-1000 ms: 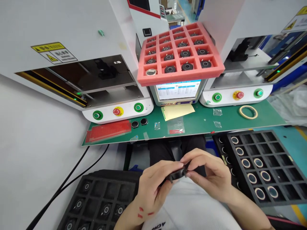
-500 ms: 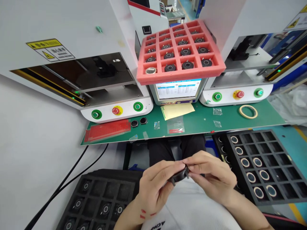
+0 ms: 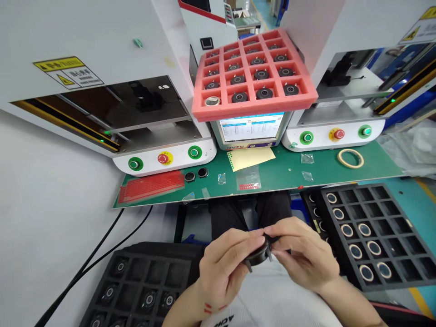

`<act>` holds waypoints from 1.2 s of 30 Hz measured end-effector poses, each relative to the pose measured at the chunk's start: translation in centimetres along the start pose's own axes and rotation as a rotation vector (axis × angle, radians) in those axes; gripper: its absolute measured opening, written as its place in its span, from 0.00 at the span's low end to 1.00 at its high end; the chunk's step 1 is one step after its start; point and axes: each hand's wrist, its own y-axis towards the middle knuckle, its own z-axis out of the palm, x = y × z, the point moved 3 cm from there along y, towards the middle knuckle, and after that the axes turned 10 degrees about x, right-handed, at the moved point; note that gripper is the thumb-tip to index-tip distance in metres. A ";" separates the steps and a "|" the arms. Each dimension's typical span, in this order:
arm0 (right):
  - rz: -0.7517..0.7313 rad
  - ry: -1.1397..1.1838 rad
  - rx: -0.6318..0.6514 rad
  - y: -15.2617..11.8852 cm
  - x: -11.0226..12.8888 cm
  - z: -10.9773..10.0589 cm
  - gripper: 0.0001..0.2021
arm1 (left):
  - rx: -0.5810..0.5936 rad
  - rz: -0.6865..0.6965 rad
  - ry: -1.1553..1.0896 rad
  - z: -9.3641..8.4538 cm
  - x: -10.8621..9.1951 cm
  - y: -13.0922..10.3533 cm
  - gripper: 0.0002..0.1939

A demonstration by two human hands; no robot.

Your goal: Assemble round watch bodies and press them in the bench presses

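Observation:
A dark round watch case (image 3: 258, 257) with short lugs is held in front of my white shirt, at the lower middle of the head view. My left hand (image 3: 229, 260) is closed round its left side, fingers lying over the top. On the right, my right hand (image 3: 304, 250) pinches the edge of the case between thumb and fingers. Both hands touch the case, and its underside is hidden. Small red marks show on my left wrist.
A pink foam tray (image 3: 255, 110) of watch parts rests above a monitor (image 3: 252, 128), between two press machines. Black trays stand at lower left (image 3: 136, 290) and right (image 3: 391, 236). Red strips (image 3: 151, 187) and a tape ring (image 3: 350, 158) lie on the green bench (image 3: 286, 175).
The watch case has tilted slightly in my fingers, showing more of its side. My right hand has shifted a little to the right. The whole view has moved slightly.

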 end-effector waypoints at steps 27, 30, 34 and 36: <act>1.067 0.190 -0.624 -14.7 -22.7 -5.3 0.12 | -0.446 -0.590 -0.019 1.5 2.2 0.9 0.08; 1.025 0.177 -0.641 -14.6 -23.0 -4.9 0.11 | -0.433 -0.604 -0.041 1.4 2.5 0.7 0.08; 0.941 0.158 -0.638 -14.5 -22.3 -5.0 0.11 | -0.440 -0.627 -0.107 1.5 2.6 0.9 0.10; 0.924 0.136 -0.630 -14.3 -21.8 -5.2 0.12 | -0.452 -0.647 -0.190 1.6 2.9 1.2 0.10</act>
